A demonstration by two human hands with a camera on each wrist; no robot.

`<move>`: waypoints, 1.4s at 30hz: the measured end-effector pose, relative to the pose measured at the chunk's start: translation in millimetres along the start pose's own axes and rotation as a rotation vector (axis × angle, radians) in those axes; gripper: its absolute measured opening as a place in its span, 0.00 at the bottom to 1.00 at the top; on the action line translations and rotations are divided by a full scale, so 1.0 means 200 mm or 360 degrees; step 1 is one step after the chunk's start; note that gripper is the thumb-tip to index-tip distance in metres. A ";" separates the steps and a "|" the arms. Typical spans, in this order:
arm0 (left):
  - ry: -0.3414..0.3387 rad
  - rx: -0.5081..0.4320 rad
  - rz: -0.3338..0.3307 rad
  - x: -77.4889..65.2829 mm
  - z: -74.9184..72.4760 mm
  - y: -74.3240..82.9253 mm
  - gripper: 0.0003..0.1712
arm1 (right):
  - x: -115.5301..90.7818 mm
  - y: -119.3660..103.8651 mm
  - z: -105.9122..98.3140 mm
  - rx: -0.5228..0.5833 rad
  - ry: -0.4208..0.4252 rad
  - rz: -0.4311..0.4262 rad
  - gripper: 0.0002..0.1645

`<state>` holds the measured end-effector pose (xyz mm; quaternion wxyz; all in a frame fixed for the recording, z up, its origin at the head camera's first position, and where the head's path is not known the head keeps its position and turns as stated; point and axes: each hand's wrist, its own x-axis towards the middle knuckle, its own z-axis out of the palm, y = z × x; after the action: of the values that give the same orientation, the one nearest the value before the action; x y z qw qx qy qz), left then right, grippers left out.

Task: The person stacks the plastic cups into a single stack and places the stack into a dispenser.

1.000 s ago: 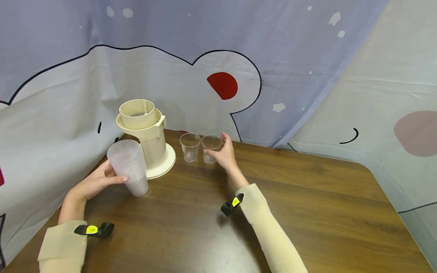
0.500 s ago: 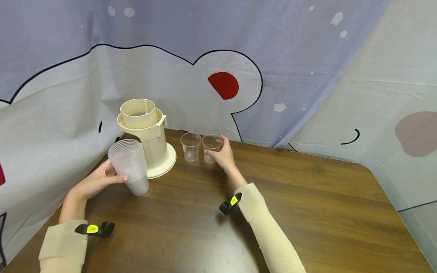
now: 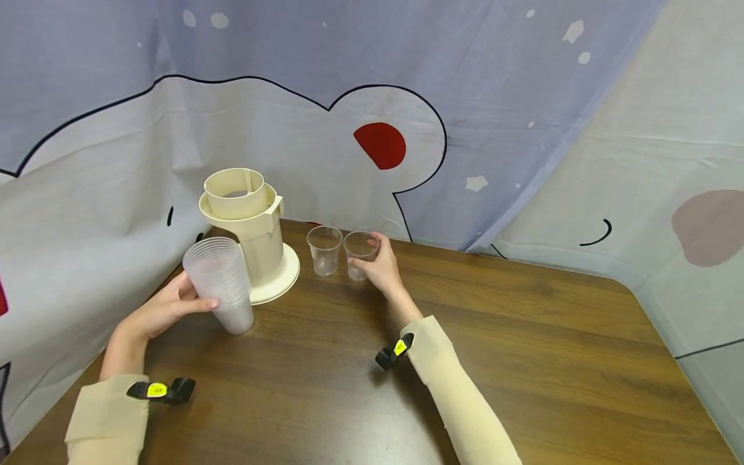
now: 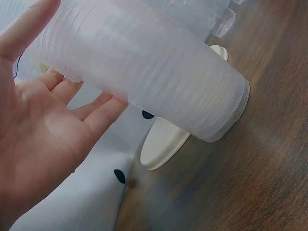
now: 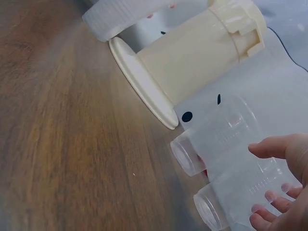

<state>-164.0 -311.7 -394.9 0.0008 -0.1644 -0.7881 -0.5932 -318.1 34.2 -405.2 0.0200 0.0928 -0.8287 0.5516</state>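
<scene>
On the left, my left hand [image 3: 165, 307] holds a tall stack of nested translucent plastic cups [image 3: 223, 284], thumb on the near side and fingers behind. The stack leans, its bottom close to or on the table, as the left wrist view shows the cups [image 4: 154, 72] too. At the back, my right hand [image 3: 380, 263] holds a single clear plastic cup [image 3: 359, 255] between thumb and fingers. Another clear cup [image 3: 325, 253] stands upright just left of it. In the right wrist view, the thumb and fingertips of my right hand [image 5: 293, 187] lie at the cup's side.
A cream plastic holder [image 3: 258, 239] with a round base and a ring-shaped top stands behind the stack. The brown wooden table [image 3: 523, 355] reaches forward and right. A printed cloth [image 3: 279, 129] hangs along its back and left edges.
The cup in my right hand has shifted slightly toward me, together with the hand. My left hand and the stack have stayed in place.
</scene>
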 end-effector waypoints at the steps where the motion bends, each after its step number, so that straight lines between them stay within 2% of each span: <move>1: 0.0002 0.0000 -0.0003 0.00 0.00 0.00 0.39 | -0.01 -0.01 0.00 0.0000 -0.0008 -0.0004 0.48; 15: -0.0010 -0.0014 0.0027 -0.01 0.00 0.00 0.39 | -0.11 -0.08 -0.03 0.0046 -0.0097 -0.0044 0.48; 27: -0.0006 0.0004 0.0019 -0.01 0.00 -0.01 0.39 | -0.19 -0.21 -0.06 0.0069 -0.0102 -0.0109 0.47; 42: -0.0034 -0.0082 0.0036 -0.01 0.00 -0.01 0.39 | -0.24 -0.30 -0.01 0.0178 -0.0139 -0.0144 0.45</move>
<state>-163.2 -312.3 -397.9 -0.0050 -0.1794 -0.7707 -0.6114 -259.8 19.7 -357.4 0.0035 0.1552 -0.7917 0.5908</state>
